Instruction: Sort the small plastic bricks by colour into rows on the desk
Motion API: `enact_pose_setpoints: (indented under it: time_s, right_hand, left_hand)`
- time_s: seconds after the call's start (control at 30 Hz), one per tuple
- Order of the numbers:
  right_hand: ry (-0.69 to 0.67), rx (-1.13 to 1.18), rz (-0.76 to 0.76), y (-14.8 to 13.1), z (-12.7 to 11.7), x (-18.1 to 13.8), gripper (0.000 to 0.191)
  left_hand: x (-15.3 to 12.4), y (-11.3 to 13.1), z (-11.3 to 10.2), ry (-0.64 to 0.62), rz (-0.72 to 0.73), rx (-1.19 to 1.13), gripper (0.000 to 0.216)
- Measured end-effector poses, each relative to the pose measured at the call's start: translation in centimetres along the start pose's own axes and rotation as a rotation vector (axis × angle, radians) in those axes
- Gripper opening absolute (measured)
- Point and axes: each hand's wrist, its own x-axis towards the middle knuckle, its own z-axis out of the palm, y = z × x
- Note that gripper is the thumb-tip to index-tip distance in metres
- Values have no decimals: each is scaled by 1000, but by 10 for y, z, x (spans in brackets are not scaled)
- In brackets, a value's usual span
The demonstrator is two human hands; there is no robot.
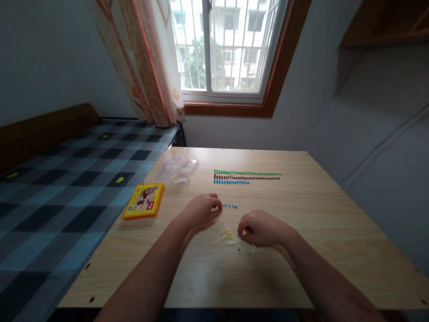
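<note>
My left hand [201, 210] rests on the wooden table [301, 250] with its fingers curled in a pinch; what it holds is too small to make out. Just right of its fingertips lies a short line of blue pieces [230, 205]. My right hand [261, 229] is closed on a small yellow piece [244, 232]. Between the hands lies a little heap of pale yellow pieces [227, 236], with one loose blue piece [239, 249] below it. Farther back, three neat rows run across the table: green pieces [246, 172], brown pieces [248, 177] and blue pieces [231, 182].
An orange box [144, 201] lies near the table's left edge. Clear plastic bags [177, 169] lie at the back left. A bed with a checked blue cover [67, 192] stands along the left. A window [228, 49] with a curtain is behind the table.
</note>
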Motion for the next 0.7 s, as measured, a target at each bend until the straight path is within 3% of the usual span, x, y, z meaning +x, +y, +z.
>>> enact_pose_setpoints:
  time_s: [0.1, 0.3, 0.53, 0.7]
  right_hand:
    - [-9, 1, -3, -3, 0, 1, 26]
    - [19, -1, -13, -4, -1, 1, 24]
    - [296, 6, 178, 22, -9, 0, 17]
    - [407, -38, 283, 41, -2, 2, 18]
  left_hand:
    - [2, -13, 3, 57, -55, -13, 17]
    - [5, -22, 13, 58, -27, -6, 19]
    - [5, -31, 8, 116, -65, -62, 18]
    - [2, -26, 3, -50, -3, -172, 17]
